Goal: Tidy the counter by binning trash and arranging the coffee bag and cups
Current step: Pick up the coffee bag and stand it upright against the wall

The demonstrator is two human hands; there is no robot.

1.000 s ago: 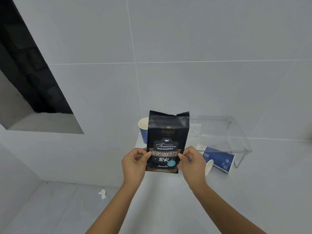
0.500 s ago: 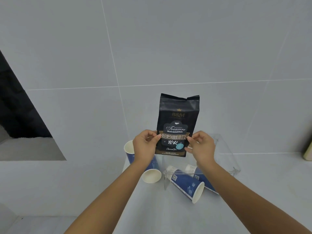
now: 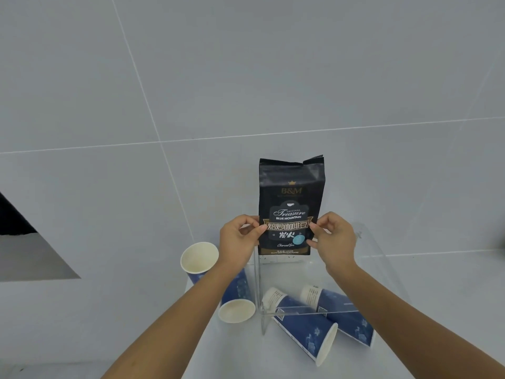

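A black coffee bag [image 3: 291, 198] stands upright above the clear acrylic shelf [image 3: 308, 311], its base at the shelf's top; contact is unclear. My left hand [image 3: 238, 242] pinches its left edge and my right hand [image 3: 334, 240] pinches its right edge. Blue paper cups surround the shelf: one upright [image 3: 199, 260] at the left, one lying on its side [image 3: 237, 310] beside my left forearm, and two lying tipped under the shelf [image 3: 306, 324] [image 3: 345, 317].
The white counter [image 3: 437, 310] runs right along a tiled wall [image 3: 273, 77]. Its left edge drops to the floor below. A dark opening [image 3: 13, 217] sits in the wall at far left. A wall socket [image 3: 276, 259] shows behind the shelf.
The bag has gone up and back from in front of the shelf to above its top, both hands still on it. The view shifted, showing more cups.
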